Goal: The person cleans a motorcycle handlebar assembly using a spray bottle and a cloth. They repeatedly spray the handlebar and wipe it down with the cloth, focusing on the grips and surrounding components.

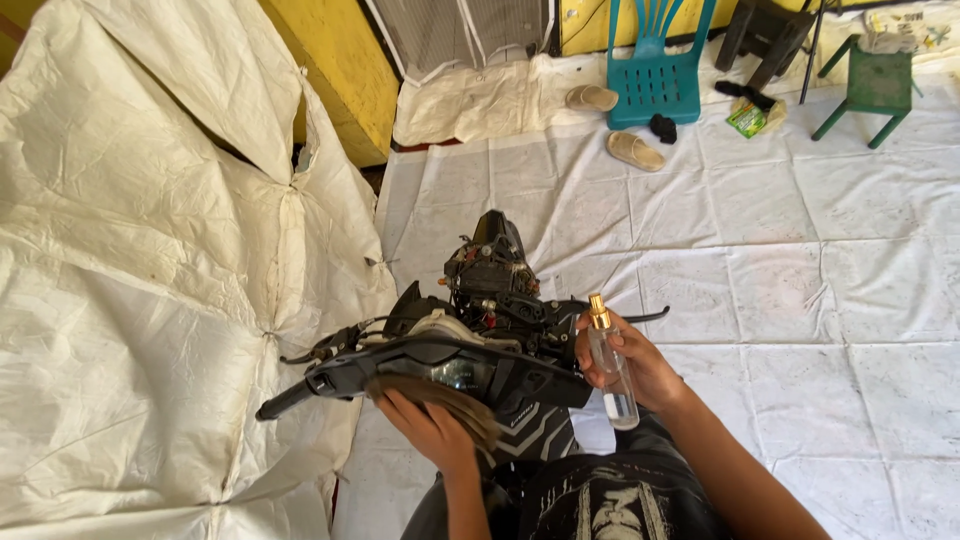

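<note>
Both hands occupied at a stripped scooter's handlebar: cloth in the left, spray bottle in the right.

The left hand [432,428] is closed over a brown cloth [440,397], pressing it against the black handlebar cover [440,362] just ahead of its fingers, beside the round gauge glass [460,374]. The right hand [632,368] is wrapped around a small clear spray bottle [611,372], held upright with its gold cap [598,311] standing above the fingers, just right of the handlebar cover and not touching it. Beyond both hands the scooter [495,290] shows exposed wiring and parts. White sheeting [800,260] covers the floor; a teal plastic chair [655,70] and two sandals [634,150] lie well beyond the right hand.
</note>
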